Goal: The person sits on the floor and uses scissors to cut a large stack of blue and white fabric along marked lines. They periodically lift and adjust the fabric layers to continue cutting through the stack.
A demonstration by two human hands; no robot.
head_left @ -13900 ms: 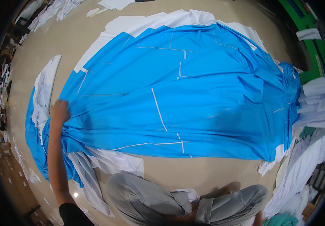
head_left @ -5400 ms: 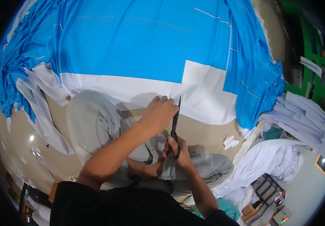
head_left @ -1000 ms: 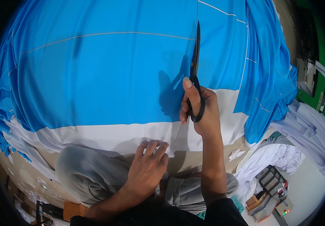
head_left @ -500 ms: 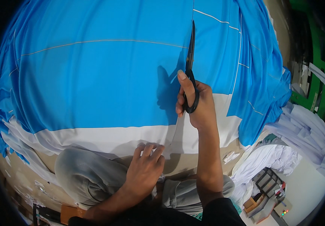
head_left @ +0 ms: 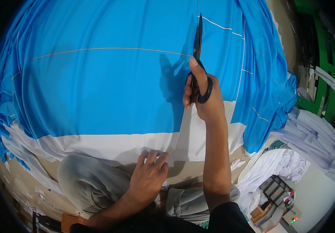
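Note:
My right hand [head_left: 202, 87] is closed around the handles of black scissors [head_left: 197, 37], whose blades point away from me over a large blue cloth [head_left: 105, 85] with thin white lines. A narrow slit runs from the cloth's white border [head_left: 90, 141] up toward the scissors, and their shadow falls to the left. My left hand [head_left: 150, 171] rests at the near edge of the white border, fingers bent and apart, thumb hidden. The cloth spreads in folds before my bent legs [head_left: 90, 182] in grey trousers.
Loose white fabric [head_left: 311, 136] is heaped at the right, beside green shelving or framework [head_left: 326, 97] and a white surface with small lights [head_left: 311, 194]. A dark divided tray [head_left: 270, 186] sits below the fabric. Scraps lie on the beige floor [head_left: 24, 186] at lower left.
The scissors in my right hand have moved forward up the blue cloth from the white border, and the slit behind them is longer. My left hand has shifted only slightly.

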